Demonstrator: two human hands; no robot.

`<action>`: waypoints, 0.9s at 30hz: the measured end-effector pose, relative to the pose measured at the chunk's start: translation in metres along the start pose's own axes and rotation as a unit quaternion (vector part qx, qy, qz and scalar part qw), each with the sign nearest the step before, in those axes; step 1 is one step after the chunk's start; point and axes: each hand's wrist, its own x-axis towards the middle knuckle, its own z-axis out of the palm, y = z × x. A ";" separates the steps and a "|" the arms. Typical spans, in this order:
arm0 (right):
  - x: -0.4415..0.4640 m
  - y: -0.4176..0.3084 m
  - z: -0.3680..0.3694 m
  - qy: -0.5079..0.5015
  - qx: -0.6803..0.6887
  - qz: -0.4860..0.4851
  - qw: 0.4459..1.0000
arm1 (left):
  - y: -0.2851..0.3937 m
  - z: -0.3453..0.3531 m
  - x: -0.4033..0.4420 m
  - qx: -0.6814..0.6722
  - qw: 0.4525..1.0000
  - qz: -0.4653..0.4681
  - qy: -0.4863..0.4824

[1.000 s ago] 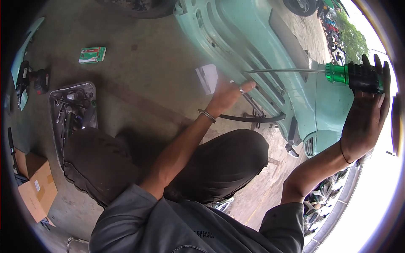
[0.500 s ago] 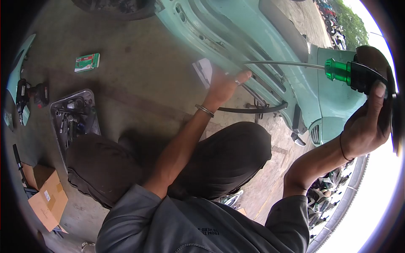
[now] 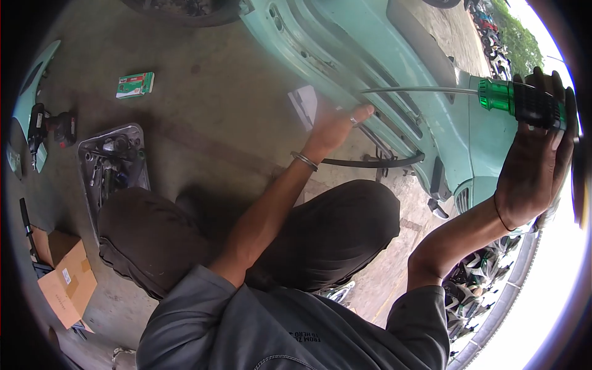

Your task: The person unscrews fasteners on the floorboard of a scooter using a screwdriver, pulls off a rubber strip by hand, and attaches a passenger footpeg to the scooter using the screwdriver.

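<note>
My right hand [image 3: 535,163] is closed round a screwdriver [image 3: 521,102] with a green and black handle, fingertips showing above the grip. Its long shaft runs left, and the tip appears against the mint-green scooter [image 3: 401,61], near the slotted floor panel. My left hand [image 3: 333,131] is at the panel's lower edge, just below the tip. Its ringed thumb stretches right, while the other fingers are lost in a hazy smear, so I cannot tell their grip. A black strip [image 3: 373,163] curves out beside my left wrist. Behind that hand lies a white paper [image 3: 303,106].
On the floor at left are a metal tool tray [image 3: 140,137], a cordless drill [image 3: 52,128], a green and white box [image 3: 135,85] and an open cardboard box [image 3: 68,280]. A loose mint-green panel [image 3: 32,80] lies beyond the drill. More scooters [image 3: 478,277] stand at right.
My right hand has turned round the screwdriver handle, its thumb moving out of sight and its fingertips coming up over the top. My left hand stays at the panel. The view has shifted slightly.
</note>
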 end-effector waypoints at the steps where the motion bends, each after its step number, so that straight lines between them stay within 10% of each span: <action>1: -0.001 0.000 0.001 0.021 0.092 0.041 0.995 | -0.001 -0.002 0.001 0.003 1.000 0.001 0.003; 2: -0.002 0.001 0.001 0.049 0.185 0.078 0.978 | -0.002 -0.004 0.001 0.006 1.000 -0.003 -0.004; 4: 0.005 0.006 -0.004 -0.009 -0.097 -0.092 0.991 | 0.002 -0.001 -0.001 0.008 1.000 -0.012 -0.018; 6: -0.002 0.006 0.015 0.160 -0.283 -0.082 0.942 | 0.006 0.000 -0.002 -0.016 0.999 -0.040 -0.021; 12: 0.007 0.030 -0.039 -0.026 0.254 0.082 0.964 | -0.002 -0.002 0.000 -0.016 1.000 -0.011 -0.007; 16: 0.007 0.017 -0.012 -0.039 -0.052 -0.025 0.998 | 0.002 -0.002 -0.002 -0.017 0.999 -0.024 -0.024; 20: -0.006 0.015 -0.003 0.187 -0.306 -0.031 0.933 | 0.000 0.001 -0.001 -0.023 1.000 -0.001 -0.006; 21: -0.006 0.027 -0.041 0.030 -0.019 0.052 0.998 | 0.002 0.001 -0.002 -0.021 1.000 -0.014 -0.005; 24: -0.001 0.020 -0.055 -0.140 0.263 0.168 0.940 | 0.001 -0.001 -0.003 -0.019 1.000 -0.023 -0.002; 27: 0.005 0.023 -0.029 0.057 0.004 -0.006 0.998 | -0.001 -0.003 -0.003 -0.006 0.999 -0.035 -0.019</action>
